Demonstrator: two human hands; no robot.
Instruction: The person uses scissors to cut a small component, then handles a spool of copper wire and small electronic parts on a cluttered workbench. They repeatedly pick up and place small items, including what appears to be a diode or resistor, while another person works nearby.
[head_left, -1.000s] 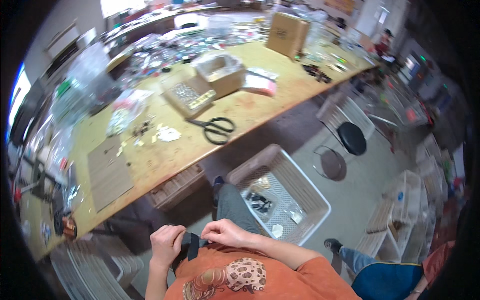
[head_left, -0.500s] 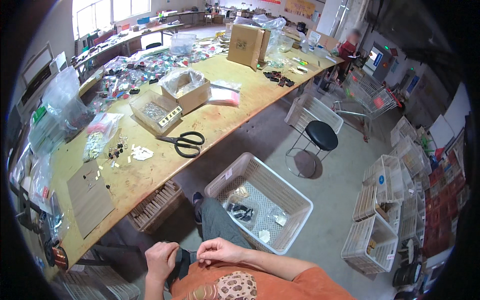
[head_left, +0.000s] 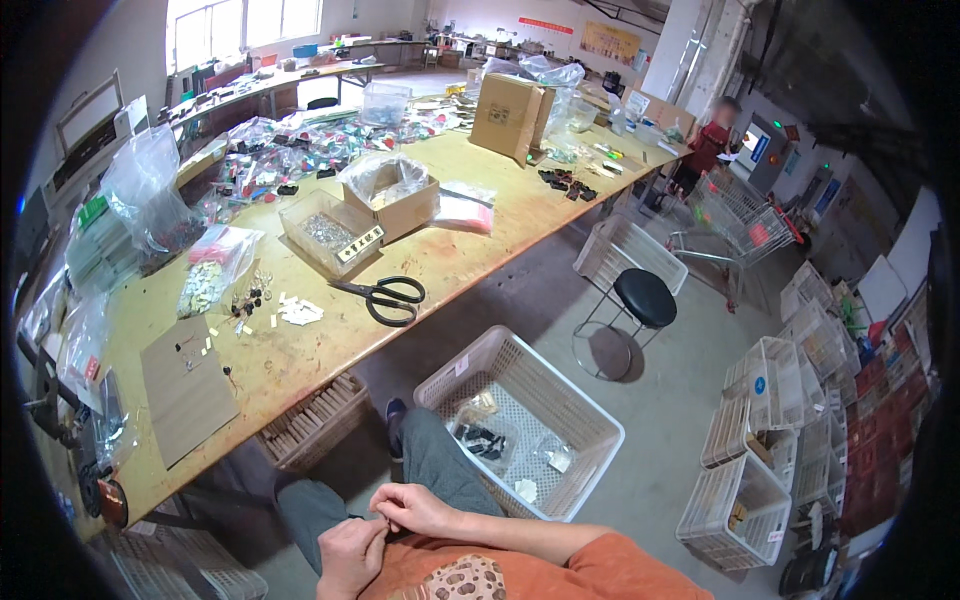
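Observation:
Close together over my lap, my left hand (head_left: 350, 552) and my right hand (head_left: 412, 508) meet at the fingertips. Both are closed in a pinch, and whatever lies between the fingers is too small or hidden to name. Nearest on the table (head_left: 330, 350) lies a sheet of brown cardboard (head_left: 188, 395) with a few tiny parts on it. Beside it are a pile of small dark-tipped parts (head_left: 252, 295), white slips (head_left: 300, 311) and black-handled scissors (head_left: 388, 298).
A pale plastic crate (head_left: 520, 350) with small bags stands right of my legs; a crate of strips (head_left: 315, 420) sits under the table edge. Beyond are a black stool (head_left: 644, 297), a shopping cart (head_left: 735, 225), stacked crates (head_left: 745, 510) and another person (head_left: 708, 145).
My hands have come together, the right moving left until the fingertips meet. The view has shifted slightly, and more of my legs shows.

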